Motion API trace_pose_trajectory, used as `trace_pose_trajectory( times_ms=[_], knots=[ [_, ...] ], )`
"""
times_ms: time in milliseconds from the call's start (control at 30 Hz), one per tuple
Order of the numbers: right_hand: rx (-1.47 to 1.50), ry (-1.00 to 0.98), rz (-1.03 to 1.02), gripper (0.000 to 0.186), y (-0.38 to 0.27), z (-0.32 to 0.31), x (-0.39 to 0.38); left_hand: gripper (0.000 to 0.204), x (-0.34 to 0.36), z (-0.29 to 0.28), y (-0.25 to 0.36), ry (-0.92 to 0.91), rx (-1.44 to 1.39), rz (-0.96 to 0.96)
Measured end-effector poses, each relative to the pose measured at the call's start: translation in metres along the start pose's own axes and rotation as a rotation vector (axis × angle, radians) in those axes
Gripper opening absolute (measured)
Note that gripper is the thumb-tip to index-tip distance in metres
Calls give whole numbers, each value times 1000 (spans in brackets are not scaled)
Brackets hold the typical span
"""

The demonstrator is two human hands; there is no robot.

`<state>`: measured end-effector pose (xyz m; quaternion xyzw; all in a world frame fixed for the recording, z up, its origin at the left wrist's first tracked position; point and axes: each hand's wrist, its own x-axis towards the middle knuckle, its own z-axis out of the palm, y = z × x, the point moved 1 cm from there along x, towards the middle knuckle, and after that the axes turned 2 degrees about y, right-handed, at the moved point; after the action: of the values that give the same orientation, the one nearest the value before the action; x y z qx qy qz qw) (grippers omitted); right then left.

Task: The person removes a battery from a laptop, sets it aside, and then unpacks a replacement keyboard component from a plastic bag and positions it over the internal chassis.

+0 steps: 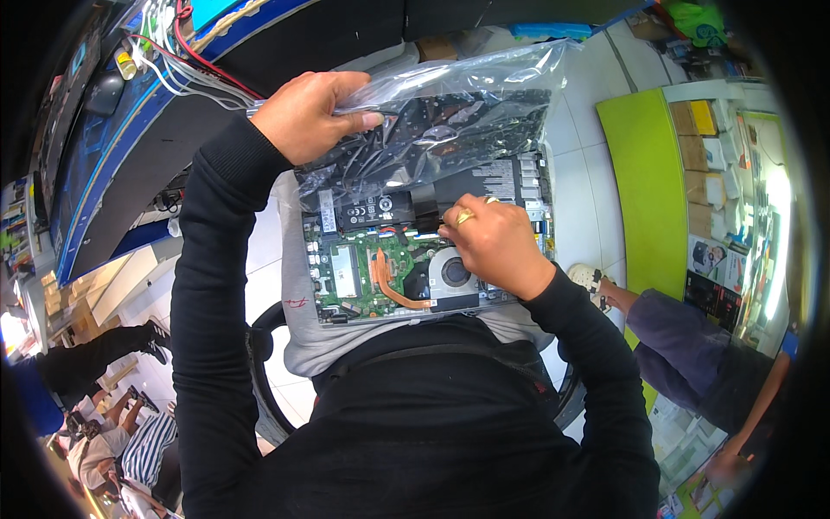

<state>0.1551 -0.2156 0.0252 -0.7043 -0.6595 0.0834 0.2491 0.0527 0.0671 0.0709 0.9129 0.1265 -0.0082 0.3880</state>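
On my lap lies an opened laptop base (pixel 393 275), showing its green circuit board, a copper heat pipe (pixel 380 275), a round fan (pixel 455 269) and a black battery (pixel 376 210). My left hand (pixel 309 117) grips the left edge of a clear plastic bag (pixel 450 121), its thumb on top. Inside the bag is what looks like a black keyboard, held above the laptop's far part. Above the fan, my right hand (pixel 500 242) has its fingers curled closely beside a dark strip (pixel 424 209) at the laptop's middle. Its fingertips are mostly hidden.
At the left stands a blue-edged bench (pixel 130 147) with cables and a black mouse (pixel 104 93). A green panel (pixel 640 190) and shelves are at the right. Another person's leg (pixel 683 337) is close by at the right; more people sit at the lower left.
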Motion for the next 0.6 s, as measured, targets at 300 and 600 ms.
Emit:
trace_pose_trajectory(
  times_ms=[300, 600],
  knots=[
    [198, 54, 142, 19, -9, 4, 10, 33, 0, 0, -2, 6, -12, -5],
    [500, -20, 406, 9, -4, 10, 21, 33, 0, -3, 0, 10, -9, -1]
  ],
)
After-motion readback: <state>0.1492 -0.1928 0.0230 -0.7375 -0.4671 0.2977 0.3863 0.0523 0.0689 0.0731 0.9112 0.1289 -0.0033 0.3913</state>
